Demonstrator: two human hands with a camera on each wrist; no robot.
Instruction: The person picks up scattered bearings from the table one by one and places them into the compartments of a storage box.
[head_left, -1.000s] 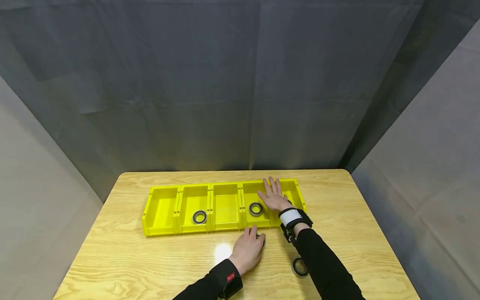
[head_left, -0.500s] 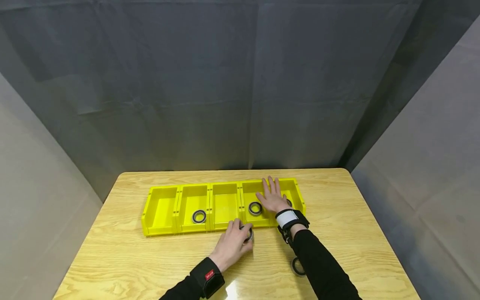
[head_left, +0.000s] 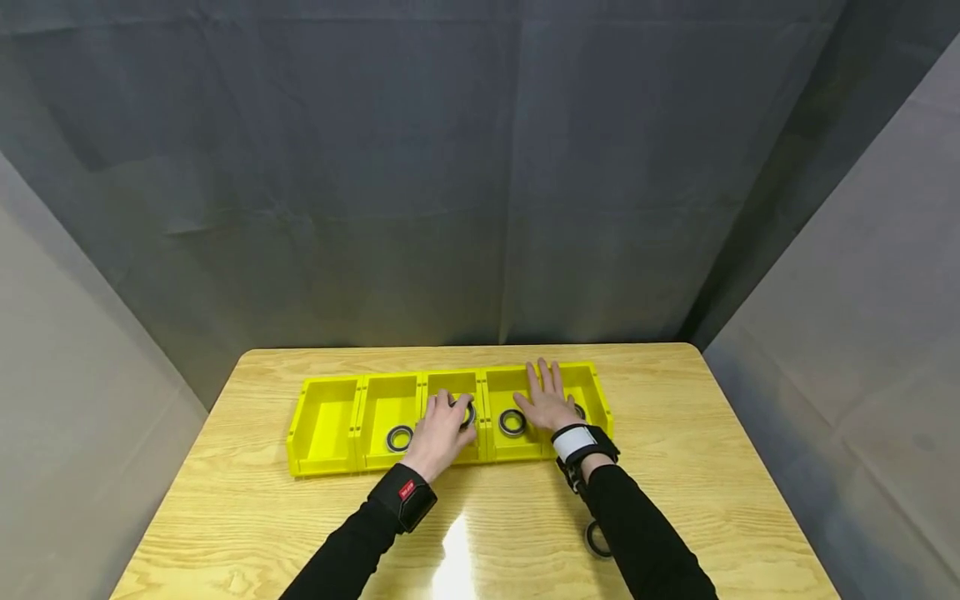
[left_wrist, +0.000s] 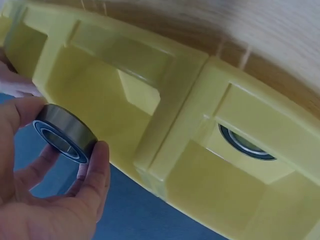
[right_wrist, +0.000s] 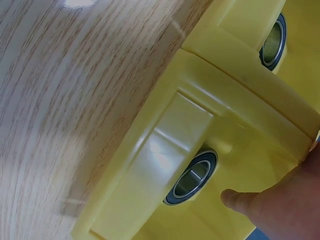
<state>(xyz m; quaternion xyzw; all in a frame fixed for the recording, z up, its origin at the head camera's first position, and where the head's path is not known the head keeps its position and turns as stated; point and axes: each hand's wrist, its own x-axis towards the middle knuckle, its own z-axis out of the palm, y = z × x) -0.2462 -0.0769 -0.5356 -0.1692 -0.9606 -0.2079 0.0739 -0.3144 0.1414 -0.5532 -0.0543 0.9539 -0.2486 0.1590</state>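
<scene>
My left hand [head_left: 438, 433] pinches a black-sealed ball bearing [left_wrist: 67, 131] by its edge, thumb on one side and fingers on the other. In the head view this bearing is over the middle compartment of a yellow five-part bin [head_left: 324, 425]. Fingers spread, my right hand [head_left: 549, 407] lies over the divider between the two rightmost compartments. Other bearings lie in the second compartment from the left [head_left: 389, 439], the fourth [head_left: 502, 423] and the rightmost [head_left: 581, 412], the last partly hidden by the right hand. The right wrist view shows a bearing [right_wrist: 213, 165] close to the thumb.
One more bearing [head_left: 589, 542] lies on the wooden table [head_left: 225, 517], partly covered by the right sleeve [head_left: 645, 533]. A dark grey curtain [head_left: 375, 208] hangs behind the table, with pale panels at both sides.
My left hand has carried its bearing from the table in front of the bin forward and left, up over the middle compartment. The right hand has stayed nearly in place.
</scene>
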